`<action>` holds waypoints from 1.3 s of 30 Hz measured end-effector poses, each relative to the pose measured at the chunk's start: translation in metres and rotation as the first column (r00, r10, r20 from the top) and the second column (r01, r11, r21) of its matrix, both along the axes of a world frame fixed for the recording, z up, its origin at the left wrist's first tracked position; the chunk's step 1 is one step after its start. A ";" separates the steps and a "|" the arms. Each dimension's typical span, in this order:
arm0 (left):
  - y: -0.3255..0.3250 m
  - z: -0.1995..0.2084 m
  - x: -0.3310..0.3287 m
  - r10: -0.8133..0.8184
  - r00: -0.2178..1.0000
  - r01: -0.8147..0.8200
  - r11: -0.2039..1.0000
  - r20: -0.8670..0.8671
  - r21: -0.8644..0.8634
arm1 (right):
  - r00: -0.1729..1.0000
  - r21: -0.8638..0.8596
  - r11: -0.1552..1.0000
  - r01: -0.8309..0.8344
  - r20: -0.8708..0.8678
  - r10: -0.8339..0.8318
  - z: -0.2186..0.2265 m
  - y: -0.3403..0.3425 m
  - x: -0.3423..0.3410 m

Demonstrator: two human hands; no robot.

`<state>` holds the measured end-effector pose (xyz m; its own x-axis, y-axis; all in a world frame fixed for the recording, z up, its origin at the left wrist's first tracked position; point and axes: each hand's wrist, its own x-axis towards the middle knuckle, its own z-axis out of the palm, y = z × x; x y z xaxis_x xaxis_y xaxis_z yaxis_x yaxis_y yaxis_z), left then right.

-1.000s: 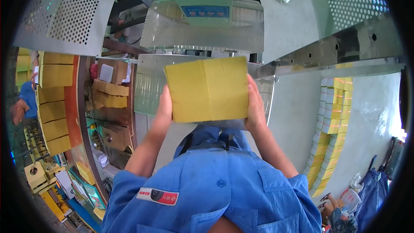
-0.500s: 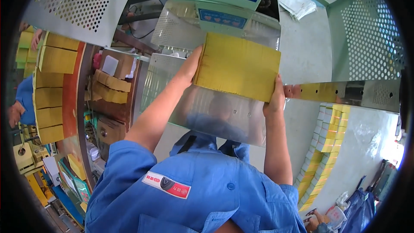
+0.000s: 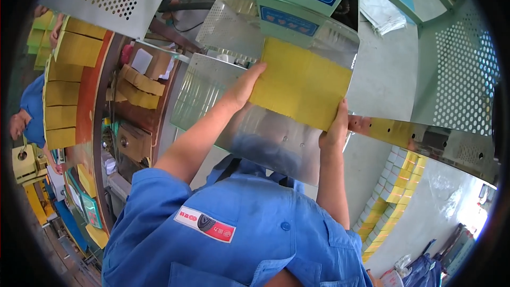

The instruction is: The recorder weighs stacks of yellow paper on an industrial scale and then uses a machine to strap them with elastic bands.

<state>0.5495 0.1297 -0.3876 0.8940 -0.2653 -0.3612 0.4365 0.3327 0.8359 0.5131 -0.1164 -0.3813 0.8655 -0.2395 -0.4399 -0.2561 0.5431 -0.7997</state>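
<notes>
Between my two hands is a stack of yellow paper [image 3: 302, 85], rectangular and with slightly rough edges. It lies on or just above a shiny metal plate [image 3: 271, 138] of the machine; I cannot tell whether it touches. My left hand [image 3: 247, 86] grips the stack's left edge, its thumb showing at the upper corner. At the right edge, near the lower corner, my right hand [image 3: 334, 126] presses with the thumb up along the side. The other fingers of both hands are mostly hidden.
Perforated guard panels [image 3: 462, 79] flank the machine, and a metal bar [image 3: 419, 134] extends rightward. Yellow stacks [image 3: 61, 94] line a bench at left, where a co-worker's blue sleeve [image 3: 33, 107] shows. More yellow-and-white bundles [image 3: 392, 188] stand in rows at lower right.
The whole view has turned slightly, so the machine appears tilted. My hands still hold the yellow paper stack, whose left side face shows less now. The co-worker's arm at left has shifted.
</notes>
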 end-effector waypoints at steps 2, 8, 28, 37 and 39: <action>-0.008 0.007 0.000 0.029 0.999 -0.029 1.000 -0.024 0.007 | 0.998 -0.014 0.998 -0.062 -0.001 0.062 0.005 -0.003 0.003; -0.009 0.000 0.005 -0.064 0.997 0.063 0.998 0.038 0.025 | 1.000 -0.071 0.997 -0.030 0.008 0.030 0.015 -0.005 -0.003; -0.029 0.004 0.005 -0.009 1.000 0.005 0.981 0.020 0.193 | 0.973 -0.063 0.977 -0.204 0.100 0.209 -0.007 -0.018 -0.001; -0.043 0.002 -0.003 0.095 0.995 -0.096 0.978 0.013 0.183 | 0.984 -0.059 0.986 -0.157 0.080 0.161 -0.029 -0.018 -0.004; -0.031 -0.004 -0.005 0.092 0.995 -0.096 0.982 0.034 0.164 | 0.990 -0.356 0.927 -0.117 0.036 0.139 -0.030 -0.017 -0.005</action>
<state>0.5449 0.0988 -0.3913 0.9216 -0.1183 -0.3696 0.3874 0.2272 0.8935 0.5086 -0.1335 -0.4114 0.9213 -0.2545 -0.2941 -0.2505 0.1899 -0.9493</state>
